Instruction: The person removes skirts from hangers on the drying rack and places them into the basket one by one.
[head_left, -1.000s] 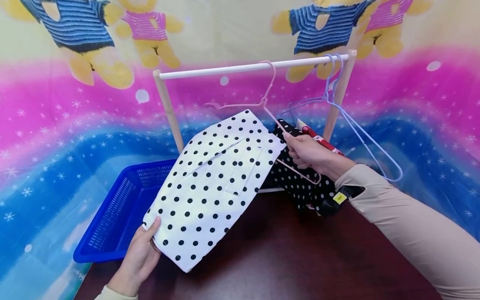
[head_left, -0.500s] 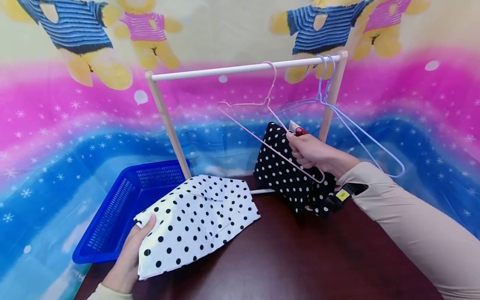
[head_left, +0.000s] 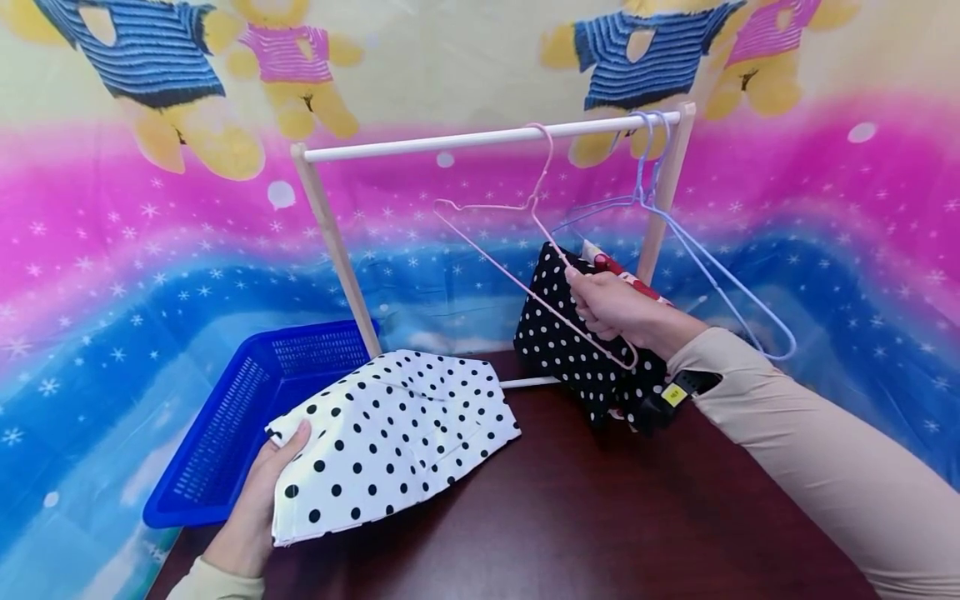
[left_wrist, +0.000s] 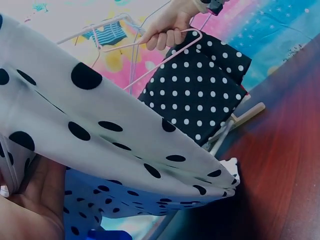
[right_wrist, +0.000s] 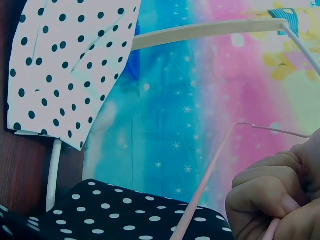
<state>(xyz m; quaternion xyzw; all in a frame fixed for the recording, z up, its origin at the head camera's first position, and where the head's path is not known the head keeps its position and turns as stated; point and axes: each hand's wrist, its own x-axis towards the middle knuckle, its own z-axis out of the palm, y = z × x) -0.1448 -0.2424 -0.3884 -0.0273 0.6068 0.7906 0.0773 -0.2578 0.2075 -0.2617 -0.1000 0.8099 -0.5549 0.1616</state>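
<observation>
Left hand (head_left: 258,500): at 8 o'clock in the head view, pinching the near-left edge of the white polka-dot garment (head_left: 397,442) with thumb laid on top and fingers tucked beneath
Right hand (head_left: 615,304): at 3 o'clock, curled tightly round the right shoulder of the pink hanger (right_wrist: 186,222)
White polka-dot garment: at 7 o'clock, dotted in black, reaching from the left hand toward 1 o'clock; contact with the table (head_left: 592,508) impossible to tell
Pink hanger: hooked over the white rail (head_left: 420,143) just past 12 o'clock, tilted down toward 4 o'clock, well apart from the white garment
Black polka-dot garment (head_left: 547,346): at 4 o'clock, dotted in white, behind the pink hanger and partly hidden by the right hand
Red-and-white cloth (head_left: 633,283): just beyond the right hand, mostly hidden
Black wristband (head_left: 673,394): at 4 o'clock, bearing a yellow label, below the beige right cuff
Blue hangers (head_left: 642,197): two, hooked on the rail near the wooden post (head_left: 671,175) at 2 o'clock
Blue basket (head_left: 225,425): at 8 o'clock, slotted, partly covered from view by the white garment
Table: dark reddish brown, spreading across 5 to 7 o'clock
Backdrop (head_left: 465,67): printed with bears and snowflakes, behind everything
</observation>
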